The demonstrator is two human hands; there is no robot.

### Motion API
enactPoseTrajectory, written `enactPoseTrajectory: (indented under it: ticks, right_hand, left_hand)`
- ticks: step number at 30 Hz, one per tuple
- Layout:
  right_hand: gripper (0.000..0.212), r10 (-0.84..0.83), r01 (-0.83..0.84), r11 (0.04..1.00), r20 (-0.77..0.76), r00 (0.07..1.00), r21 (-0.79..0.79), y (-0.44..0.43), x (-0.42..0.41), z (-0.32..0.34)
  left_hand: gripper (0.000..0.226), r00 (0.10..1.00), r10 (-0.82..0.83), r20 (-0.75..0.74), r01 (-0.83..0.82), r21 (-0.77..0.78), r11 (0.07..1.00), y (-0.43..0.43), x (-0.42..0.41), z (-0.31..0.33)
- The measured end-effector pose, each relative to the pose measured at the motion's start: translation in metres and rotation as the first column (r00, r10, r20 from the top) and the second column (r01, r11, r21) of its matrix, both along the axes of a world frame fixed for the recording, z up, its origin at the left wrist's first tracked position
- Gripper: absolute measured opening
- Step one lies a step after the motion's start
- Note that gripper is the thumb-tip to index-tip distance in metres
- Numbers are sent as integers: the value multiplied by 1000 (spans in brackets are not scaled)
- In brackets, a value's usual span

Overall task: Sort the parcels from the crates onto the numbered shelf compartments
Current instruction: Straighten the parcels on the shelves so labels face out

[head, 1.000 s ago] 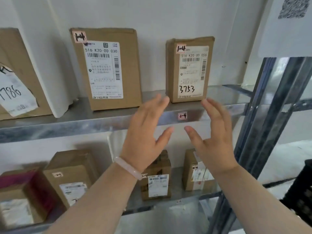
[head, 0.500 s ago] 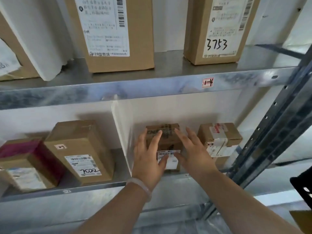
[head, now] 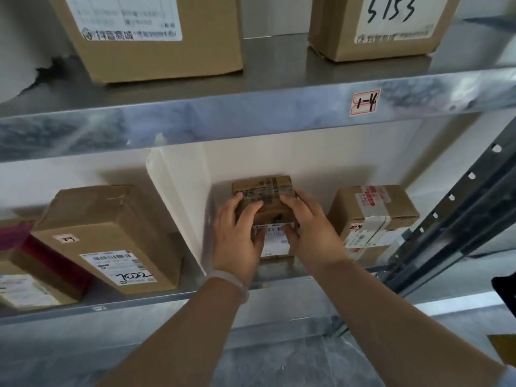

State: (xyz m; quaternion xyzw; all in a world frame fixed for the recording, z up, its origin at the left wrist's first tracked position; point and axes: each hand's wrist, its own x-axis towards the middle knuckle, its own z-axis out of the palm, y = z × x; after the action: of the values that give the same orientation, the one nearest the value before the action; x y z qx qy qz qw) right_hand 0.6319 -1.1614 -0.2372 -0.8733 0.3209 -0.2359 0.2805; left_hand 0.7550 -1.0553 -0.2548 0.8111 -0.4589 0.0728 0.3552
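The upper shelf [head: 251, 115] runs as a wide metal band well above the grip, with two big boxes [head: 156, 51] standing on it. The lower shelf [head: 282, 270] lies just under the grip, its front edge crossing beneath both wrists. Well right of the grip a punched steel post [head: 460, 213] slants up. Far to the left of the grip lies a long box [head: 106, 227] marked 7022, tilted, beyond a white divider [head: 181, 205]. That divider stands just beside the left hand [head: 237, 238], leaving only a narrow strip of room on that side. Right of the right hand [head: 310, 233] a taped box [head: 374, 208] sits near, with a small gap between it and the knuckles.

The parcel [head: 265, 191] is between the two hands, in the lower compartment right of the divider, and its base seems to rest on the shelf. Both hands grasp it: the fingers curl over its top edge from either side and the thumbs press on its front face. It is a small brown carton, dark printed tape across the top, upright. A white barcode label [head: 275, 236] shows on its front between the thumbs. Open space rises above it up to the upper shelf, whose edge bears a small tag [head: 365, 102] reading 1-4, up and right of the grip. A pale bracelet [head: 231, 280] circles the left wrist.
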Motion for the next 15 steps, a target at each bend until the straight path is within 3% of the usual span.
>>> enactPoseTrajectory:
  ticks: [4, 8, 11, 15]
  right_hand:
    - [64, -9, 6, 999, -77, 997, -40, 5, -9, 16]
    - [60, -22, 24, 987, 14, 1000, -158, 9, -43, 42]
    - [50, -113, 145, 945, 122, 986, -292, -4, -76, 48]
    - [47, -327, 341, 917, 100, 940, -205, -27, -113, 46]
  left_hand:
    - [56, 999, -21, -28, 21, 20, 1000, 2, -2, 4]
    - [66, 998, -35, -52, 37, 30, 999, 5, -7, 13]
    - [63, 986, -113, 124, 114, -1, 993, 1, -21, 24]
    - [55, 913, -216, 347, 242, -31, 970, -24, -51, 42]
